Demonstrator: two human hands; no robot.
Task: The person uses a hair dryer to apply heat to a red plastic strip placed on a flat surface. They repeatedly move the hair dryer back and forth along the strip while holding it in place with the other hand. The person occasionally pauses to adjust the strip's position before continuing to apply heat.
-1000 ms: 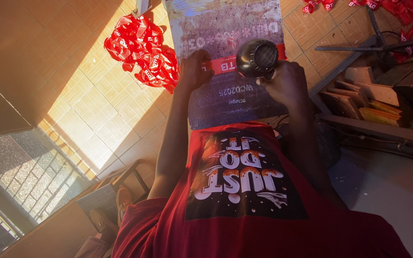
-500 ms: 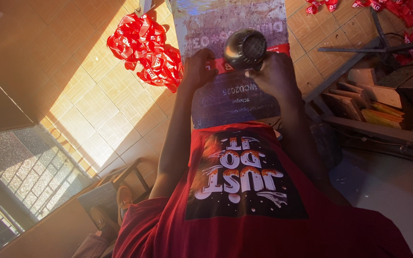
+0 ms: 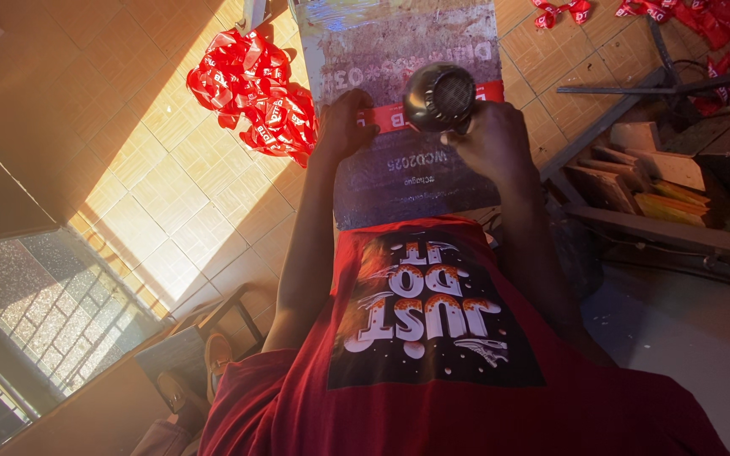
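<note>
A long grey printed board [image 3: 407, 181] lies on the tiled floor in front of me, with a red ribbon strip [image 3: 386, 116] stretched across it. My left hand [image 3: 344, 127] presses down on the ribbon near the board's left edge. My right hand [image 3: 493, 142] grips a dark heat blower [image 3: 439, 97] with a round grilled end. The blower is held just above the ribbon's right part.
A heap of red printed ribbons [image 3: 255, 93] lies on the tiles left of the board, and more red ribbons [image 3: 703, 21] lie at the top right. Wooden blocks and a metal frame [image 3: 635, 169] stand to the right. A window grille [image 3: 44, 312] is at the lower left.
The blower in my right hand has shifted slightly to the left over the ribbon. My left hand stays pressed on the strip.
</note>
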